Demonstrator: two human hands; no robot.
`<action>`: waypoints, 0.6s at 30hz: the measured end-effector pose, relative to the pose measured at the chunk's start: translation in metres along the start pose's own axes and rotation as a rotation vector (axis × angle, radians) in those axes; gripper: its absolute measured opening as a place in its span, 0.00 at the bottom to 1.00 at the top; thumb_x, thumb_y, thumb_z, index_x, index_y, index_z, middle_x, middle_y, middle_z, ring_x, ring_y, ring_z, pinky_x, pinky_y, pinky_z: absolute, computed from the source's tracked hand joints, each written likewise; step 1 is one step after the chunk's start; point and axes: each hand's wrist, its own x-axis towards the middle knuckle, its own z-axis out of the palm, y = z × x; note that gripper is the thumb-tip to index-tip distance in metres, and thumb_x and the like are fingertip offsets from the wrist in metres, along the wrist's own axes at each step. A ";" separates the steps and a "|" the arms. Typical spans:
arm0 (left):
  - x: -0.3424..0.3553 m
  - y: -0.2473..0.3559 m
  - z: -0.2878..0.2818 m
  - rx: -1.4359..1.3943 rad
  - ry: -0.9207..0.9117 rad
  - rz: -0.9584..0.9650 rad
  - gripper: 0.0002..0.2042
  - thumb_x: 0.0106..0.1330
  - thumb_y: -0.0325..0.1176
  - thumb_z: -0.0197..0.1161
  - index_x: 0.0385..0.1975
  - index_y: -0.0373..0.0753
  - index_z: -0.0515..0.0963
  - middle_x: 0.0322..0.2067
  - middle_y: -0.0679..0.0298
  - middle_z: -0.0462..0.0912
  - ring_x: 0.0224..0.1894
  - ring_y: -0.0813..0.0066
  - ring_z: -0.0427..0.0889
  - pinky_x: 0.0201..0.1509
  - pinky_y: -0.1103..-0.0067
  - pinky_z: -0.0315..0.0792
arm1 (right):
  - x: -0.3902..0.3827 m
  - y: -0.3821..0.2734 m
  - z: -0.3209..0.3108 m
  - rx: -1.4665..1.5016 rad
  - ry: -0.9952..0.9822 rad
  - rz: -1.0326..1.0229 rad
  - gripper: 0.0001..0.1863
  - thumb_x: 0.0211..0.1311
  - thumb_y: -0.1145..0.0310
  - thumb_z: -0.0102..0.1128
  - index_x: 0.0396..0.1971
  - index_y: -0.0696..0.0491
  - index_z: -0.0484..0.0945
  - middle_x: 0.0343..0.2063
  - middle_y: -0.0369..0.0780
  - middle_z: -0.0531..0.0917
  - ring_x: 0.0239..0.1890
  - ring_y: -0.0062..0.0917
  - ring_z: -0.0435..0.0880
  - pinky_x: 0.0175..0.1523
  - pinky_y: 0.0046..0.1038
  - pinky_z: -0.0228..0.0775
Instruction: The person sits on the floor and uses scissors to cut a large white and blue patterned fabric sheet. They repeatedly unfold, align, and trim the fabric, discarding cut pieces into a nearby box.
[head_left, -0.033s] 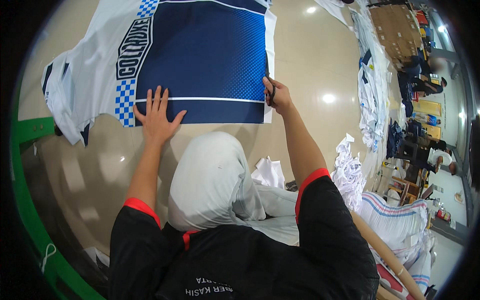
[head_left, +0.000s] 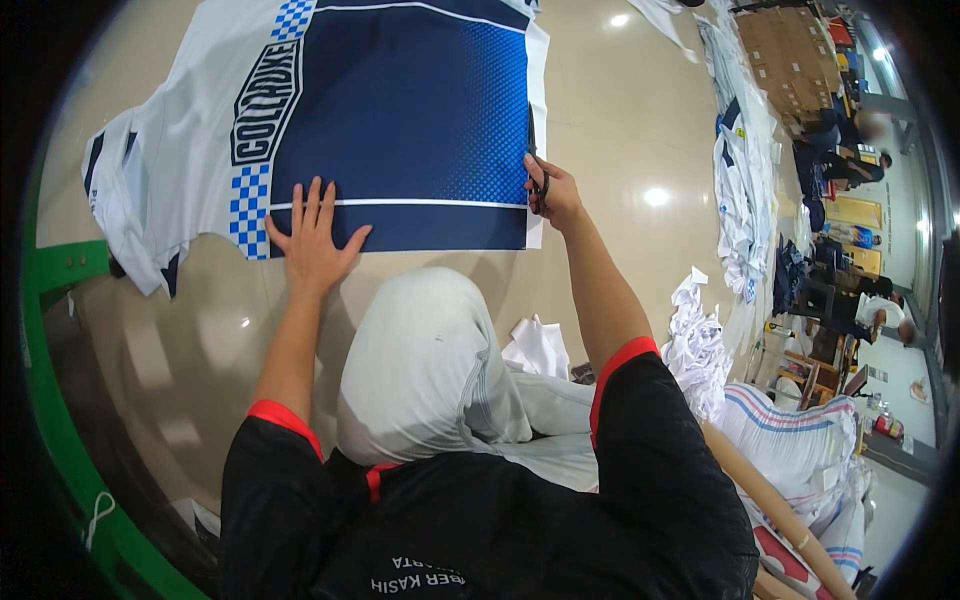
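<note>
A large printed fabric panel (head_left: 390, 110), navy with a blue dotted fade and white lines, lies flat on the floor. Along its left side runs a white part with blue checks and dark lettering. My left hand (head_left: 315, 245) presses on the panel's near left corner, fingers spread and holding nothing. In my right hand (head_left: 557, 197) is a pair of dark-handled scissors (head_left: 540, 185), gripped at the panel's right edge with the blades pointing away from me. A narrow white margin (head_left: 538, 75) borders the navy there. How far the blades are apart is hard to see.
My raised knee (head_left: 415, 350) is just below the panel. White scraps (head_left: 537, 346) lie beside it, with a bigger scrap heap (head_left: 697, 345) farther right. Cut fabric pieces (head_left: 738, 190) line the right. A green metal frame (head_left: 75, 262) stands left; striped sacks (head_left: 790, 435) sit lower right.
</note>
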 end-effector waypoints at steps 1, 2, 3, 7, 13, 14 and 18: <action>0.003 0.000 -0.001 -0.002 -0.006 -0.003 0.41 0.61 0.66 0.57 0.71 0.49 0.63 0.74 0.65 0.57 0.77 0.63 0.47 0.71 0.38 0.27 | -0.005 -0.014 0.004 0.010 0.012 0.027 0.35 0.55 0.41 0.72 0.54 0.51 0.79 0.24 0.31 0.75 0.18 0.15 0.72 0.23 0.19 0.69; 0.006 0.000 -0.001 -0.004 -0.012 -0.007 0.41 0.61 0.65 0.57 0.71 0.49 0.63 0.74 0.65 0.57 0.78 0.63 0.47 0.71 0.38 0.27 | -0.001 -0.024 0.005 0.023 -0.004 0.019 0.35 0.54 0.40 0.72 0.54 0.51 0.78 0.24 0.31 0.76 0.18 0.15 0.73 0.23 0.19 0.70; 0.006 0.001 -0.003 -0.007 -0.026 -0.008 0.40 0.61 0.65 0.57 0.71 0.49 0.63 0.74 0.65 0.57 0.78 0.63 0.47 0.71 0.37 0.27 | 0.000 -0.029 0.003 0.036 -0.018 0.019 0.36 0.54 0.40 0.71 0.54 0.51 0.78 0.24 0.32 0.76 0.18 0.15 0.73 0.23 0.20 0.70; 0.007 0.004 -0.008 -0.006 -0.076 -0.027 0.40 0.62 0.65 0.56 0.72 0.50 0.62 0.74 0.65 0.55 0.78 0.64 0.45 0.71 0.38 0.26 | 0.016 -0.040 0.003 0.049 -0.030 0.007 0.38 0.54 0.38 0.71 0.55 0.53 0.78 0.24 0.32 0.76 0.18 0.15 0.74 0.22 0.20 0.71; 0.008 0.005 -0.010 -0.003 -0.107 -0.036 0.41 0.61 0.66 0.56 0.72 0.51 0.60 0.75 0.66 0.54 0.78 0.64 0.44 0.72 0.38 0.26 | 0.036 -0.027 0.004 -0.055 -0.036 -0.127 0.38 0.54 0.39 0.71 0.55 0.54 0.77 0.23 0.32 0.76 0.17 0.15 0.73 0.21 0.18 0.70; 0.008 0.005 -0.009 -0.002 -0.111 -0.036 0.41 0.61 0.66 0.56 0.72 0.52 0.60 0.75 0.66 0.53 0.78 0.64 0.43 0.72 0.38 0.26 | 0.040 -0.025 0.001 -0.054 -0.034 -0.114 0.38 0.54 0.39 0.71 0.55 0.54 0.77 0.23 0.32 0.76 0.17 0.15 0.73 0.21 0.18 0.71; 0.007 0.002 -0.008 0.004 -0.118 -0.038 0.42 0.61 0.67 0.56 0.73 0.52 0.59 0.76 0.65 0.52 0.79 0.63 0.42 0.72 0.38 0.25 | 0.033 -0.045 0.007 0.024 -0.034 -0.059 0.40 0.53 0.40 0.73 0.56 0.55 0.77 0.22 0.33 0.75 0.16 0.15 0.72 0.21 0.20 0.67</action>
